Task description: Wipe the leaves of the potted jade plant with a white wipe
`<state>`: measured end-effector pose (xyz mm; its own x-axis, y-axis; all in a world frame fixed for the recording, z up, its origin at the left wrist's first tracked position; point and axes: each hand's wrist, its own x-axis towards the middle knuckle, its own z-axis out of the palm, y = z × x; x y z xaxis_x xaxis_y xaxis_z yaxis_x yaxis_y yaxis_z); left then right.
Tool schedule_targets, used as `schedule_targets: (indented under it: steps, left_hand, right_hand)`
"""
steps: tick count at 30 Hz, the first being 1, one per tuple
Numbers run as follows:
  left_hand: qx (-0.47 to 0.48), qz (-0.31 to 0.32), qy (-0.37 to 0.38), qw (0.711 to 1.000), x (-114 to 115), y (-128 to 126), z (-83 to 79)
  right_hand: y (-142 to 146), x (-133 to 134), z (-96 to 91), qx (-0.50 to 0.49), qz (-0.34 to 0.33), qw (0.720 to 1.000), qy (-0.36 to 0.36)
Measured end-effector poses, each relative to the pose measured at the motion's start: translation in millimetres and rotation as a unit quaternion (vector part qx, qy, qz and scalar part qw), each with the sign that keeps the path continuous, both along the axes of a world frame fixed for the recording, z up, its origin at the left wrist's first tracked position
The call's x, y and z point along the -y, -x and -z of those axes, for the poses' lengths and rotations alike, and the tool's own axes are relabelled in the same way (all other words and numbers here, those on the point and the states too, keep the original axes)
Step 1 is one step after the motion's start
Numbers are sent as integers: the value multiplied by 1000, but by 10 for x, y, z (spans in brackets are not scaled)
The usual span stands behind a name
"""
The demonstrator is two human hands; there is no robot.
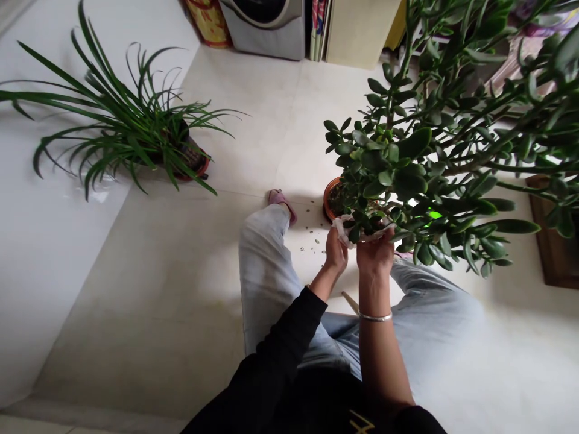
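A large jade plant (434,157) with thick oval leaves grows from an orange pot (329,196) on the floor in front of me. Both my hands are raised to its lowest leaves. My left hand (335,250) is closed on a white cloth (342,229) that lies against a leaf cluster. My right hand (375,254), with a silver bangle on the wrist, is closed around the same leaves and the cloth's other end. I sit with my legs in light jeans on either side of the pot.
Several fallen leaves (312,232) lie scattered on the tiles by the pot. A long-leaved potted plant (136,129) stands at the left by the white wall. A washing machine (266,24) and a cabinet (357,30) stand at the back. A wooden stand (554,241) is at the right.
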<state>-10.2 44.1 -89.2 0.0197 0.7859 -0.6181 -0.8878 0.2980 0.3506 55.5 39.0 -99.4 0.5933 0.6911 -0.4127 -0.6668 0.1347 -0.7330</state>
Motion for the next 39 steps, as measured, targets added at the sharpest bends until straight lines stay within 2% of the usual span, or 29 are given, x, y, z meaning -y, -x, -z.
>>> schedule_targets:
  steps: [4,9,15,23,27,31,35,39]
  left_hand:
    - [-4,-5,7,1000,9,-6,9]
    - [0,-4,-13,1000,13,-8,-6]
    - [-14,-2,-1,1000,7,-5,-8]
    - [-12,1,-8,1000,14,-7,-25]
    - [-11,11,-23,1000,50,-1,-66]
    - [-16,32,-29,999,72,16,-95]
    - [-32,59,-35,997,119,48,-59]
    - [-48,53,-51,996,248,62,48]
  right_hand:
    - [-9,10,-23,-57,10,998,7]
    - [-47,29,18,-32,-30,999,-5]
    - [-36,25,34,21,-11,1000,4]
    - [45,31,13,4,-18,999,-33]
    - [115,174,-2,14,-26,1000,-5]
    - [155,463,44,2,-44,998,36]
    - [22,658,118,-11,-12,997,79]
    - [-159,620,117,-4,3,998,64]
